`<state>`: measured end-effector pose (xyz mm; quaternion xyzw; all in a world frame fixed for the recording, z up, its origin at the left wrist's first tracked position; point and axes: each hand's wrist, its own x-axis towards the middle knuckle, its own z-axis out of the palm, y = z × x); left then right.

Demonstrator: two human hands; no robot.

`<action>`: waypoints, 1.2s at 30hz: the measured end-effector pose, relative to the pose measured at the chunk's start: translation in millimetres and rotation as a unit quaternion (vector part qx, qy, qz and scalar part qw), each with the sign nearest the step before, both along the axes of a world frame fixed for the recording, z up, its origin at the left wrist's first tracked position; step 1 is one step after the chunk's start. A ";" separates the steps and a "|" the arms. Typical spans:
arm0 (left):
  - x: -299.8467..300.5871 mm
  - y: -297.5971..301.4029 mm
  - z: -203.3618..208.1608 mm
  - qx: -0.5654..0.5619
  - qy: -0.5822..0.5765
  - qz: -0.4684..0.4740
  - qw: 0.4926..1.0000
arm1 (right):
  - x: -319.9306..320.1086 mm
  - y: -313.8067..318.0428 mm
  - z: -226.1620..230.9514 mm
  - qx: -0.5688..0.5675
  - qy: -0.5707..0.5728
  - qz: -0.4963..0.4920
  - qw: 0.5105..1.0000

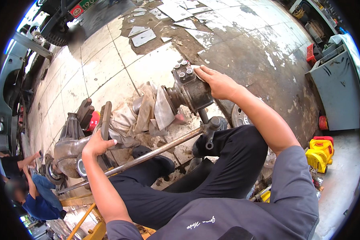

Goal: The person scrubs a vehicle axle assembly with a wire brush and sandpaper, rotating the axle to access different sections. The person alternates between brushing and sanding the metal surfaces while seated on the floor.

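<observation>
A greasy vehicle axle lies across in front of me, with a rounded differential housing (70, 154) at its left end. My left hand (98, 145) is closed at the foot of an upright metal bracket (105, 118), thumb pointing right; its fingers are partly hidden. At the axle's right end is a dark steering knuckle (199, 94) with several bolts on its top. My right hand (219, 83) presses a small white rag (199, 74) against the knuckle's far side. Dirty beige cloths (144, 112) drape the middle tube. A tie rod (156, 151) runs diagonally nearer to me.
Broken tiles (144, 38) lie on the floor ahead. A round metal part with holes (239, 117) is beyond my right knee. Yellow containers (321, 154) and a grey cabinet (338, 90) stand at the right. Another person (40, 196) sits at the lower left. A yellow frame (96, 230) is below.
</observation>
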<state>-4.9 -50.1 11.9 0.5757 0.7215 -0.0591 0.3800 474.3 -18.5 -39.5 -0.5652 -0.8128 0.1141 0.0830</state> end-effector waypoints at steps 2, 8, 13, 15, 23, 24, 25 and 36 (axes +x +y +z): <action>7.7 -1.1 7.7 0.004 0.027 -0.013 1.000 | -5.2 4.0 4.9 -0.012 -0.031 0.005 0.999; 4.9 0.1 2.0 0.018 0.037 -0.020 0.999 | -13.5 28.8 22.2 -0.133 -0.048 -0.016 0.990; 9.2 0.6 8.8 0.010 0.027 -0.024 0.999 | -14.3 17.2 22.6 -0.097 -0.057 -0.024 0.993; 9.8 0.2 9.1 0.007 0.021 -0.019 1.000 | -16.5 25.2 13.9 -0.055 -0.075 -0.042 0.995; 4.0 2.0 4.5 0.007 0.015 -0.024 1.000 | -18.9 41.9 13.0 -0.021 -0.129 -0.015 0.991; 1.4 -0.6 3.5 0.018 0.011 -0.028 0.999 | -23.9 28.7 17.2 -0.011 -0.146 -0.018 0.989; 0.2 -0.1 1.3 0.018 0.020 -0.027 0.999 | -25.2 19.6 21.9 -0.001 -0.165 -0.027 0.986; 13.5 -1.6 13.3 0.020 0.030 -0.024 0.999 | -34.4 3.2 13.1 0.035 -0.221 -0.047 0.973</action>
